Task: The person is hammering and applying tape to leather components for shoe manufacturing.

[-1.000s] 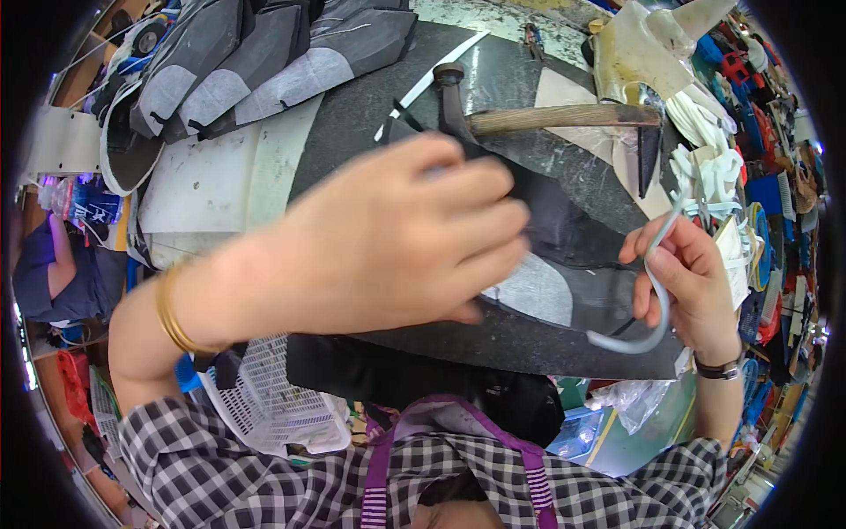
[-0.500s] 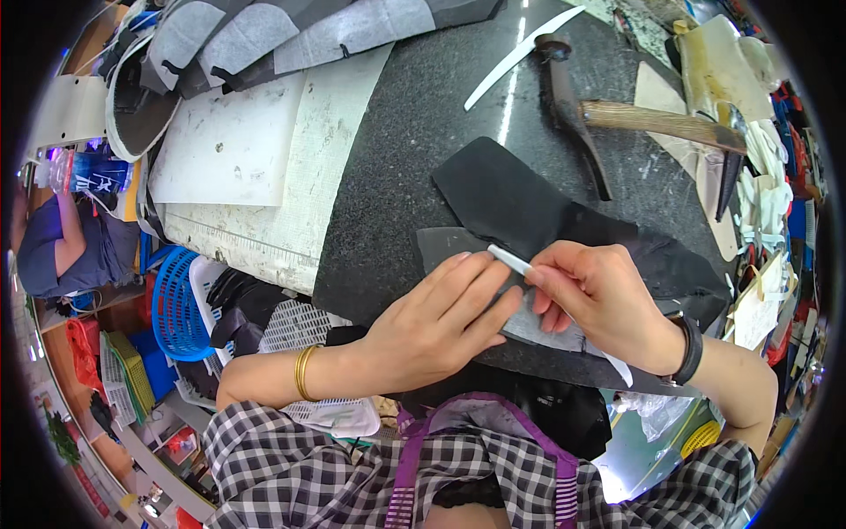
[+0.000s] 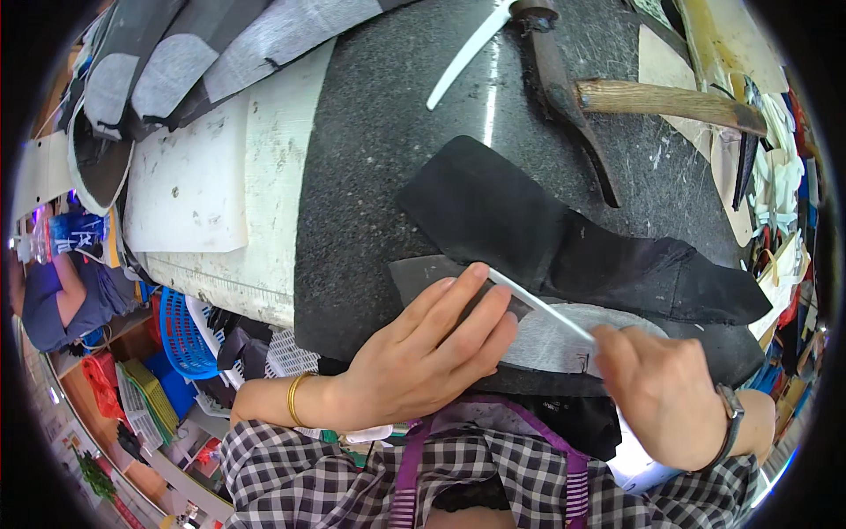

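Observation:
A narrow white strip [image 3: 548,310] runs slantwise over a black fabric piece [image 3: 493,198] on the dark stone slab. My right hand [image 3: 661,388] is closed on the strip's right end, its fingers partly blurred. At the other end, the fingertips of my left hand [image 3: 419,348] rest against the strip, with the fingers stretched out flat. Beneath the strip lies a dark piece with a pale grey patch [image 3: 551,346], partly hidden by my hands. The black fabric stretches to the right beyond the patch.
A hammer [image 3: 661,100] with a wooden handle and a second white strip [image 3: 465,60] lie on the stone slab [image 3: 361,167]. Grey-patched dark pieces [image 3: 264,62] and a white board [image 3: 189,189] are at left. A blue basket [image 3: 187,335] stands lower left, near another person [image 3: 57,295].
My right hand has moved right and down, and a longer stretch of the white strip now shows between my hands. My left hand stays near the strip's left end. The view has shifted slightly.

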Motion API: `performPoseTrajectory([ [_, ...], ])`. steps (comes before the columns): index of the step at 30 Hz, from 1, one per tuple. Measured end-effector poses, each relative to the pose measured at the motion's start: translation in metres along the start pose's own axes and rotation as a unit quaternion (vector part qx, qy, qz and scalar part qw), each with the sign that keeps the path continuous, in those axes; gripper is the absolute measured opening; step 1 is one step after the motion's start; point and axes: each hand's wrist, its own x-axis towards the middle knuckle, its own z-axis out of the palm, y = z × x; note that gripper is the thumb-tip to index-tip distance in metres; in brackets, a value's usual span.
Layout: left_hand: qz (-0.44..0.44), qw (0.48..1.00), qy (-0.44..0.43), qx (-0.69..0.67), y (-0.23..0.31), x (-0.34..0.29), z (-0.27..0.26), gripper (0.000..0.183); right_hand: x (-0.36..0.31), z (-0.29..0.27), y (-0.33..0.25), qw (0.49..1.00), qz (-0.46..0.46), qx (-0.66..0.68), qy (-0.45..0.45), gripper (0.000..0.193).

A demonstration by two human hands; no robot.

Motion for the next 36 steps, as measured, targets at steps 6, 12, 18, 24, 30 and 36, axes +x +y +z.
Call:
performPoseTrajectory([
  [6,-0.011,0.999,-0.038,0.030,0.007,0.006,-0.003,0.049,0.006,-0.005,0.034,0.980,0.080,0.180,0.001,0.019],
  [12,-0.078,0.990,-0.068,0.095,0.035,0.039,-0.011,0.053,0.024,-0.001,0.054,0.990,0.023,0.135,-0.022,0.022],
  [18,0.015,0.998,-0.052,0.035,0.051,0.052,0.004,0.025,0.008,-0.001,0.045,0.995,-0.030,0.093,-0.028,0.026],
  [24,0.066,0.993,-0.088,0.050,0.048,0.060,0.001,0.026,-0.035,0.013,0.068,0.993,0.038,0.107,-0.026,0.025],
  [30,0.026,0.983,-0.133,0.127,0.073,0.061,0.005,0.026,-0.057,0.014,0.065,0.981,0.078,0.172,0.031,0.024],
  [36,-0.009,0.993,-0.100,0.063,0.098,0.071,0.028,0.030,-0.066,0.030,0.073,0.977,0.152,0.125,0.084,0.023],
])
